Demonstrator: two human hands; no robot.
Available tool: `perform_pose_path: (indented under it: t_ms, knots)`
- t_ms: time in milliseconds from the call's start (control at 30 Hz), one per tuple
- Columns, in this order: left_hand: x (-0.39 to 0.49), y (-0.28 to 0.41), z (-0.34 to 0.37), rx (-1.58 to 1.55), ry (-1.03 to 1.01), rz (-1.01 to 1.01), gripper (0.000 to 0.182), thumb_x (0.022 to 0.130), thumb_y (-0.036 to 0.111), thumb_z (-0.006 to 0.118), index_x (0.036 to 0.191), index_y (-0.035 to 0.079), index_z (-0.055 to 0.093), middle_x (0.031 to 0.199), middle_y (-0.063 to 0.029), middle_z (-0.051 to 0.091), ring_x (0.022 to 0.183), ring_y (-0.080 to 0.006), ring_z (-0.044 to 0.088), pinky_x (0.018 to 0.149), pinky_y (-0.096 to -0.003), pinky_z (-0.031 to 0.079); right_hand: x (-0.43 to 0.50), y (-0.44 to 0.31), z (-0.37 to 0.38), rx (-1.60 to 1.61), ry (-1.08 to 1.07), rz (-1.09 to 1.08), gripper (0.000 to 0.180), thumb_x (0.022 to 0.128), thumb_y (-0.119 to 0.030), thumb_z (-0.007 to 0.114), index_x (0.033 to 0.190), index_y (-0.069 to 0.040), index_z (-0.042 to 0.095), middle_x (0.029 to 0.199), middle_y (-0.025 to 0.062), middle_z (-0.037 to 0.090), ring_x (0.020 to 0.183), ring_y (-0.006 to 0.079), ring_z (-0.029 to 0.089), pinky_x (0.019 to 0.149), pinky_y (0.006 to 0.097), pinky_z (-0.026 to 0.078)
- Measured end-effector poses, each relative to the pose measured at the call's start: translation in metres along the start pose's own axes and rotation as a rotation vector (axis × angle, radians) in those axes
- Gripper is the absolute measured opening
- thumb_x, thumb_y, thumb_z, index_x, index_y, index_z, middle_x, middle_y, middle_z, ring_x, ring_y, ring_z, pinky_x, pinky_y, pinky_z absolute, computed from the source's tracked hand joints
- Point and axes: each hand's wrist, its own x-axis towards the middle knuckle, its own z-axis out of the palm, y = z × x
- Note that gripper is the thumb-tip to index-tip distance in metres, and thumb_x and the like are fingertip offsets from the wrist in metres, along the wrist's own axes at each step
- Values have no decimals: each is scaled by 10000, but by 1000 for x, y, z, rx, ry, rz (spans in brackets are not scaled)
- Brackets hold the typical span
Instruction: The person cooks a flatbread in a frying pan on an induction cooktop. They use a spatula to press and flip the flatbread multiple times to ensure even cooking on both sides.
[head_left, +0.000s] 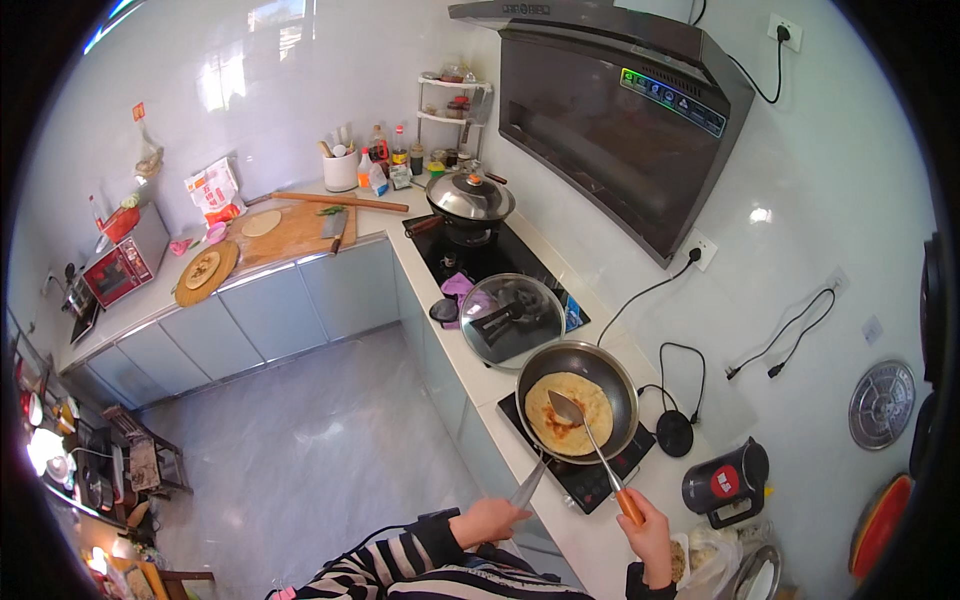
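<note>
My right hand grips the wooden handle of a metal wok spatula. The spatula's blade rests on a browned flatbread in a deep frying pan. That pan stands on a portable induction cooktop near the counter's front edge. My left hand is closed around the lower end of the pan's handle, partly hiding it. Just beyond the pan lies a glass lid with a black handle, overlapping the built-in hob.
A lidded wok sits on the black hob. An electric kettle and plastic bags are at my right. On the far counter lie a cutting board, rolling pin, cleaver and filled dough round.
</note>
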Motion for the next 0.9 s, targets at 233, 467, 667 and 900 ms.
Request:
perform_pose_path:
  t_ms: [233, 467, 667, 900]
  knots:
    - [-2, 5, -5, 20, -13, -45, 445, 830, 317, 610, 1250, 172, 597, 855, -107, 685, 788, -324, 653, 633, -436, 501, -1, -4, -3, -20, 6, -25, 531, 754, -48, 715, 1268, -22, 583, 1119, 180, 677, 1015, 250, 667, 874, 318, 504]
    - [-4, 13, -13, 15, -19, -49, 466, 787, 235, 632, 1248, 184, 598, 809, -181, 652, 769, -376, 645, 653, -475, 517, -12, -5, -11, -75, 26, 46, 534, 753, -83, 708, 1271, -49, 583, 1105, 201, 672, 1017, 319, 670, 851, 338, 516]
    - [-5, 16, -17, 48, -47, -81, 465, 816, 267, 642, 1271, 194, 578, 833, -188, 644, 812, -381, 635, 675, -474, 513, -18, -11, -27, -153, 53, -39, 513, 748, -96, 704, 1250, -70, 596, 1074, 208, 667, 989, 358, 659, 840, 360, 519]
    - [-7, 26, -22, 73, -58, -135, 498, 793, 221, 635, 1286, 211, 565, 869, -194, 635, 836, -382, 626, 699, -473, 518, -26, -43, -77, -413, 67, -39, 470, 721, -94, 686, 1188, -110, 631, 1020, 190, 668, 919, 388, 637, 768, 404, 521]
